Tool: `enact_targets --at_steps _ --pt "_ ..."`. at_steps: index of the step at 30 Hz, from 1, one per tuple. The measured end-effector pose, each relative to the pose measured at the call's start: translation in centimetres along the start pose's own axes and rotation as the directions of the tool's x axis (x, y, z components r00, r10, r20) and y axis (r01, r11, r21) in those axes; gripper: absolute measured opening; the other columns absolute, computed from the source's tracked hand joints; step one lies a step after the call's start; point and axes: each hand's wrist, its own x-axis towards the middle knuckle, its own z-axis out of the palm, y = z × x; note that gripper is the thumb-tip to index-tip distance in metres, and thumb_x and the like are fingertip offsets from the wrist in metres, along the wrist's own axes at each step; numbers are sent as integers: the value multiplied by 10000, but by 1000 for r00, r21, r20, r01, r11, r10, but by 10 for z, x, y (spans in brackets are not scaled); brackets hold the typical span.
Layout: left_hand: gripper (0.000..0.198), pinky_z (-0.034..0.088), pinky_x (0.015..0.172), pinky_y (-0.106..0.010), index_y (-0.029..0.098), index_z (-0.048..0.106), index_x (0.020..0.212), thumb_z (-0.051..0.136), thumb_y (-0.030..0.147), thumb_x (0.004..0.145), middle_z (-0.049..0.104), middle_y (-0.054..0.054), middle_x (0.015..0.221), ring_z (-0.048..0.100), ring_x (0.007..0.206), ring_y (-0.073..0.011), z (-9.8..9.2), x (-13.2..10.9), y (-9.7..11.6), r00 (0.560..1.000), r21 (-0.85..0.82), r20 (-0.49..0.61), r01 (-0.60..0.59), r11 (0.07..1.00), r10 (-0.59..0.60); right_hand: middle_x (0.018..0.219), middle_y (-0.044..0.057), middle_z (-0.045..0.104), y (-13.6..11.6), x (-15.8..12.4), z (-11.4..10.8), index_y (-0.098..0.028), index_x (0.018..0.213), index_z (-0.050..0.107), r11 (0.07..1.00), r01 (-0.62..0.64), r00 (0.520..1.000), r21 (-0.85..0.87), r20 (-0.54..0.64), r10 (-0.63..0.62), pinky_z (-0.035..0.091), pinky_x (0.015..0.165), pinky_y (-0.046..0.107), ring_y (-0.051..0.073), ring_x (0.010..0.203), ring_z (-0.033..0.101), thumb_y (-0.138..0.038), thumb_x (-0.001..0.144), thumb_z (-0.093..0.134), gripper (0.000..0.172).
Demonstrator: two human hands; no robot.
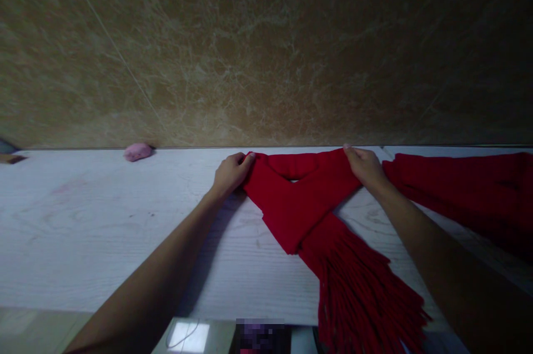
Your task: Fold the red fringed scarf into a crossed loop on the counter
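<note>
A red scarf (293, 201) lies on the white wood-grained table (104, 221), folded into a loop with its two parts crossing in a V. Its fringed end spreads down to the right and hangs past the front edge. My left hand (233, 171) pinches the loop's upper left corner, thumb on top. At the upper right corner, my right hand (366, 165) grips the cloth the same way. The fingers of both hands are partly hidden under the fabric.
More red cloth (466, 182) lies folded at the right. A small pink object (138, 151) rests by the wall on the left, and a brown piece (11, 158) sits at the far left. The marbled tile wall (250, 54) borders the table's back edge.
</note>
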Motion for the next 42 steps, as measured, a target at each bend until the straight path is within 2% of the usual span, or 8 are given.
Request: enact_targets --at_steps 10,25,35,42 --pt "520 366 642 -320 230 610 776 403 673 952 700 -74 784 605 739 -235 -1 -2 0 1000 -20 2 -8 1000 8 584 4 486 -1 -1 2 -235 642 540 1000 -25 999 14 33 25 365 616 325 197 667 500 -733 953 487 590" --pt "552 401 645 -313 202 699 845 415 654 986 748 -92 841 642 762 -242 -2 -2 1 1000 13 3 -4 1000 4 564 9 471 -2 -1 2 -235 623 521 1000 -7 1000 4 -1 7 349 603 323 192 662 485 -815 928 442 660" --pt "546 387 639 -312 206 687 835 416 658 977 749 -91 845 630 754 -237 -1 -1 0 1000 -4 -1 -6 1000 6 551 16 493 -2 -1 0 -229 636 568 1000 4 1000 15 9 -5 361 603 325 207 676 513 -836 913 453 677" --pt "542 394 647 -316 206 684 820 417 647 987 759 -98 863 646 768 -242 -1 -2 0 1000 18 -1 -8 1000 8 533 6 449 -2 -1 1 -237 603 525 1000 6 1000 -1 -7 -6 346 587 324 194 639 484 -827 911 456 670"
